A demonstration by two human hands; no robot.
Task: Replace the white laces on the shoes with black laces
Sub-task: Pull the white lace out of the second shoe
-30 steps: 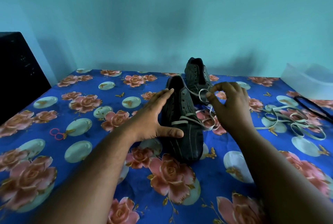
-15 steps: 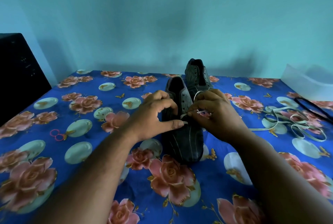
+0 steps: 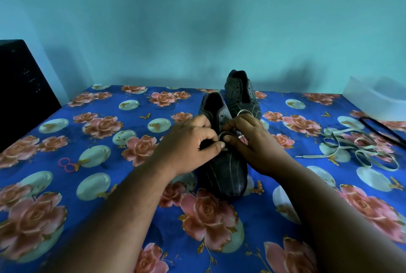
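Step in hand: a person unthreads the white lace (image 3: 227, 133) from the near shoe (image 3: 224, 162), both hands meeting over its lower eyelets; judged from the loose lace lying aside, the removal half of the job is not yet finished.

Left hand (image 3: 189, 145): fingers curled, thumb and forefinger pinching the lace where it crosses the shoe's throat.

Right hand (image 3: 252, 143): curled fingers pinching the same lace just across from the left hand's pinch, a loop of it rising behind the knuckles (how much lace is gathered under the palm cannot be told).

Near shoe: dark, toe toward the camera, directly beneath the two pinches; its upper eyelets beyond the grip look bare.

Far shoe (image 3: 240, 94): beyond the grip, standing just behind the near one, with no lace visible in its eyelets.

Removed white lace (image 3: 360, 147): a loose tangle on the floral cloth (image 3: 109, 184), well to the right of the right hand.

Black lace (image 3: 382, 129): a dark strand beyond that tangle, farthest right of the grip and untouched.

Next move calls for: drawing the last crossing free of the eyelets, probably with the shoe steadied so it does not drag, then reaching right for the black lace.
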